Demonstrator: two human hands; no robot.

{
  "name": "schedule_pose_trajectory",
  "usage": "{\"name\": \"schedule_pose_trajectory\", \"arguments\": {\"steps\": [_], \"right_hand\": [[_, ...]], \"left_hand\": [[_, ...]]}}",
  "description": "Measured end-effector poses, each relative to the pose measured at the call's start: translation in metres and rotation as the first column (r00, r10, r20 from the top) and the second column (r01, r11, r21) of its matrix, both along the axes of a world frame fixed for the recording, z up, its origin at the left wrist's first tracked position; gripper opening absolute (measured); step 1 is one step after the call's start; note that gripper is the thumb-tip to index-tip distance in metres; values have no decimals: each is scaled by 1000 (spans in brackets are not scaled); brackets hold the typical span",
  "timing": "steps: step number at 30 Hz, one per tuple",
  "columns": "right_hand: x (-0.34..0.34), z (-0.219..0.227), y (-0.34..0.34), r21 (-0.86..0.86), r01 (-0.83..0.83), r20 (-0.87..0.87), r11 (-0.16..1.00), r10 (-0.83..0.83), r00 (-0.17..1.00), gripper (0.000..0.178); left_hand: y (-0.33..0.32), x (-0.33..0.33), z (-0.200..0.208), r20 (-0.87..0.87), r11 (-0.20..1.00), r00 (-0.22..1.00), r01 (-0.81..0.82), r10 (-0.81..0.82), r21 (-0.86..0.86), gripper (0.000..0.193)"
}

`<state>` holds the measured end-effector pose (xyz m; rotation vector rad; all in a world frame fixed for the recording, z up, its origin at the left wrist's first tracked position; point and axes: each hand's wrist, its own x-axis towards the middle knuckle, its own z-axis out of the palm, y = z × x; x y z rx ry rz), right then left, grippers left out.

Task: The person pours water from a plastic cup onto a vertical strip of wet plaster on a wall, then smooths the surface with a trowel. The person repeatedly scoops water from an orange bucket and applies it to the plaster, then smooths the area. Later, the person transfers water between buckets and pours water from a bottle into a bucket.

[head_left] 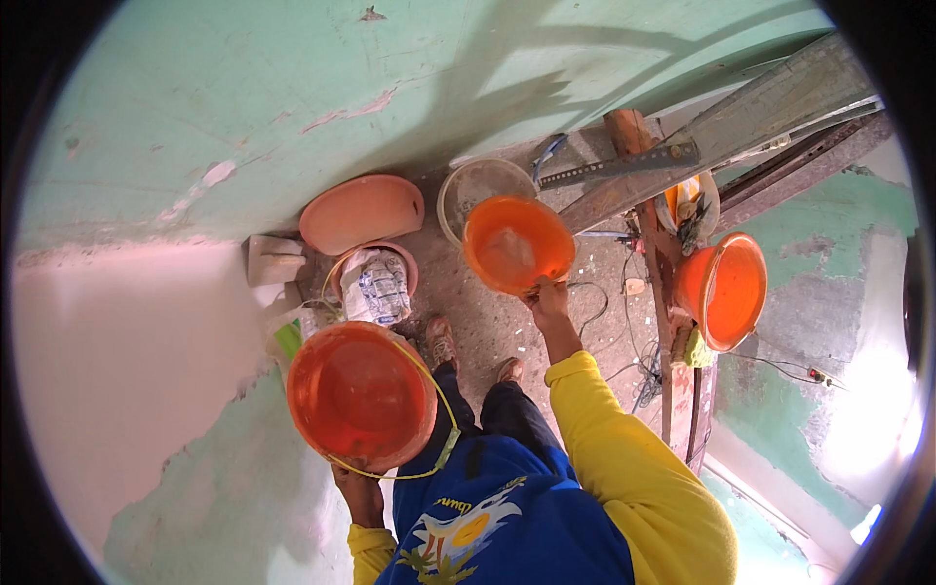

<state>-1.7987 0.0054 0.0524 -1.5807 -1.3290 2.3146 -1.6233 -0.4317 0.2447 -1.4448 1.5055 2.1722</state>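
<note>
Three orange containers are in view: one bucket [336, 390] at near left, one bowl [517, 234] farther off, one pail [736, 292] at right. Two hands, one left hand [362, 492] and one right hand [549, 301], hold two of them. Two shoes [441, 340] appear, with one oval pink basin [361, 212], one round gray tub [468, 193] and one white-and-blue bag [378, 288].

Yellow lettering [453, 506] on blue shirt [561, 512] — print [382, 278] on bag [377, 304]
</note>
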Motion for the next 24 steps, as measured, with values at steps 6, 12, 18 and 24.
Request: {"name": "schedule_pose_trajectory", "arguments": {"steps": [6, 12, 18, 24], "right_hand": [[-1, -5, 14, 101, 48, -36, 994, -44, 998, 48], [-28, 1, 18, 334, -171, 278, 927, 76, 958, 51], [-63, -22, 4, 573, -301, 400, 762, 61, 915, 59], [-141, -80, -6, 481, -658, 520, 580, 415, 747, 85]], "left_hand": [[3, 1, 8, 2, 1000, 1000, 0, 0, 2, 47], [-1, 13, -5, -39, 999, 999, -25, 27, 39, 51], [4, 16, -4, 5, 997, 997, -76, 76, 27, 51], [10, 18, 1, 2, 982, 982, -189, 189, 17, 45]]}}
